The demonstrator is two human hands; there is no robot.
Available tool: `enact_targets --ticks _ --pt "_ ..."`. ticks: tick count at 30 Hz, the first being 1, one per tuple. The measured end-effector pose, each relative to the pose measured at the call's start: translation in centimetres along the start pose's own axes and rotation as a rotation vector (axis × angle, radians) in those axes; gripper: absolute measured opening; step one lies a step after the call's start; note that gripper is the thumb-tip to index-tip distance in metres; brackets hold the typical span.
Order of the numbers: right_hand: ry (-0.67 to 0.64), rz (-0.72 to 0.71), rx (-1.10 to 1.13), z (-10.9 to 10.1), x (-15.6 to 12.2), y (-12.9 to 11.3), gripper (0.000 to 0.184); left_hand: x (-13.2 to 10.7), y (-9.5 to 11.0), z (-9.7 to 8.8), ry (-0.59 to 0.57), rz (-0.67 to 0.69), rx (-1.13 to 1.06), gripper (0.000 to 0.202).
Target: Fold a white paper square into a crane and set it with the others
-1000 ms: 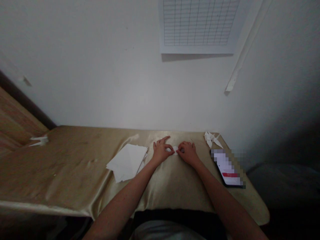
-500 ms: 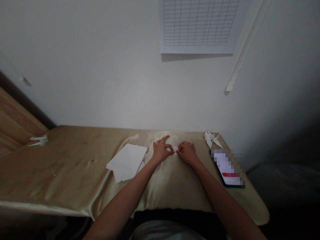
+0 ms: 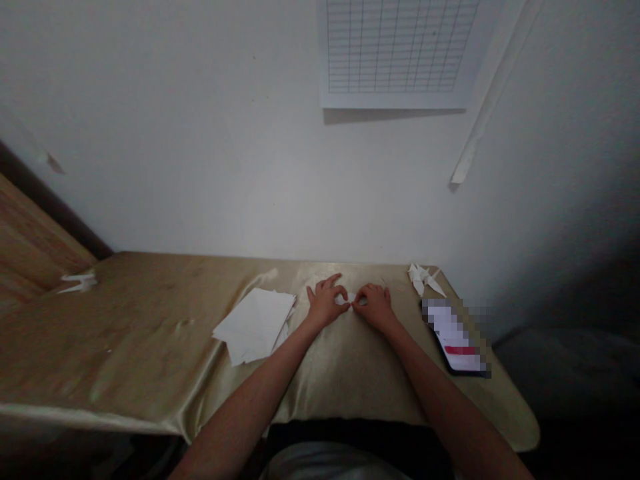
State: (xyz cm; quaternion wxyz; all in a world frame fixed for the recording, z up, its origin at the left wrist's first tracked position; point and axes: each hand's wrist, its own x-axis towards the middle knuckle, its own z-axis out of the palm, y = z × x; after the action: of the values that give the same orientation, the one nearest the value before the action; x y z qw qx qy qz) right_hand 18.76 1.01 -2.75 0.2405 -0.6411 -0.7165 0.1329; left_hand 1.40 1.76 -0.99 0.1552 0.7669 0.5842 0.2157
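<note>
A small piece of white paper (image 3: 351, 298) lies between my hands, mostly covered by my fingers. My left hand (image 3: 327, 300) pinches its left side with thumb and index finger, the other fingers spread out. From the right, my right hand (image 3: 373, 305) pinches it as well, fingers curled in. The two thumbs nearly meet at the paper's near edge. Left of my left hand is a loose stack of white paper sheets (image 3: 257, 323). Folded white paper pieces (image 3: 425, 279), apparently origami, rest beyond my right hand at the far right.
A gold satin cloth (image 3: 130, 347) with creases covers the table. A phone (image 3: 457, 347) with a partly blurred screen lies at the right. Another folded white paper piece (image 3: 80, 283) is at the far left. The wall behind bears a gridded sheet (image 3: 400, 53).
My left hand has shifted very slightly toward the right and its thumb has come closer to my right thumb at the paper. Everything else stays put.
</note>
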Motion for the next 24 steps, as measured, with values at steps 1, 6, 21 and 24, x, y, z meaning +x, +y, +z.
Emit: enact_targets --ticks 1,6,21,24 --pt "-0.003 -0.006 -0.009 0.0 -0.1 0.0 0.013 0.0 0.1 0.0 -0.003 -0.002 0.009 0.018" --pt "-0.040 -0.025 -0.026 -0.3 -0.3 0.0 0.017 -0.1 0.0 -0.3 -0.060 -0.014 0.052 0.021" --pt "-0.152 -0.048 -0.010 -1.0 0.2 0.8 0.021 0.0 -0.6 -1.3 -0.191 -0.008 0.126 0.024" --pt "-0.157 -0.054 -0.013 -1.2 0.2 0.8 0.023 0.0 -0.8 -1.5 -0.218 0.001 0.134 0.026"
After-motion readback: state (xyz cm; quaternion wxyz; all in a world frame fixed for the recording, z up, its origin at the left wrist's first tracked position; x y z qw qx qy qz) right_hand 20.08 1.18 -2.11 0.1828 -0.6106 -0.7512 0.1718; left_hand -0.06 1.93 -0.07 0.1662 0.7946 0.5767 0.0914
